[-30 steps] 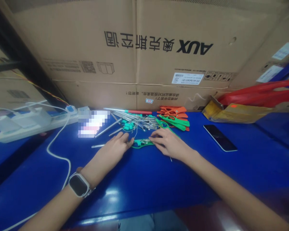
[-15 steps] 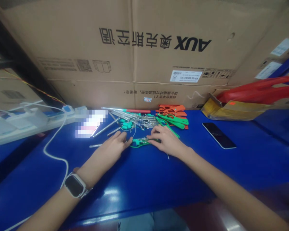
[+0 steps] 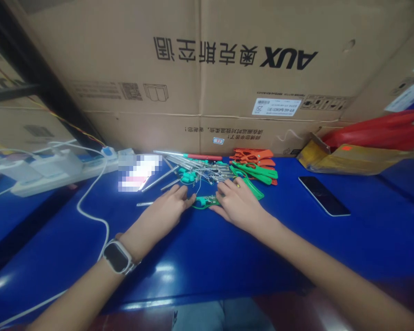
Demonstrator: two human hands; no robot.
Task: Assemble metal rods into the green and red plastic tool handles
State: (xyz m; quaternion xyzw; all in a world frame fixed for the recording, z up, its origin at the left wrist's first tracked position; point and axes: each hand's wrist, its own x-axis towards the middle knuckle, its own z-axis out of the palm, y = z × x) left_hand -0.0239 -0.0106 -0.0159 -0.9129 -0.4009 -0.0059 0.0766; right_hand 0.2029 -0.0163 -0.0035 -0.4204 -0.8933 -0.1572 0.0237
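Note:
My left hand (image 3: 170, 204), with a watch on its wrist, grips the left end of a green plastic casing (image 3: 202, 201) that holds a teal part and thin white wires. At the casing's right end, my right hand (image 3: 239, 202) has its fingers closed round it, and some fingertips are hidden. Just beyond lies a pile of metal rods (image 3: 189, 164) with teal pieces (image 3: 188, 176). Green casings (image 3: 258, 171) and orange casings (image 3: 257, 156) are stacked to the right of the pile.
A dark phone (image 3: 322, 195) lies at the right. A lit, blurred screen (image 3: 140, 172) and a white power strip (image 3: 44, 179) with cables are at the left. Behind stands a cardboard box (image 3: 227, 82); a yellow-taped box (image 3: 355, 158) holds red material (image 3: 379, 131).
The whole view has shifted, with things now further right. My right hand has turned slightly, its fingers covering more of the casing's right end. My left hand keeps its hold.

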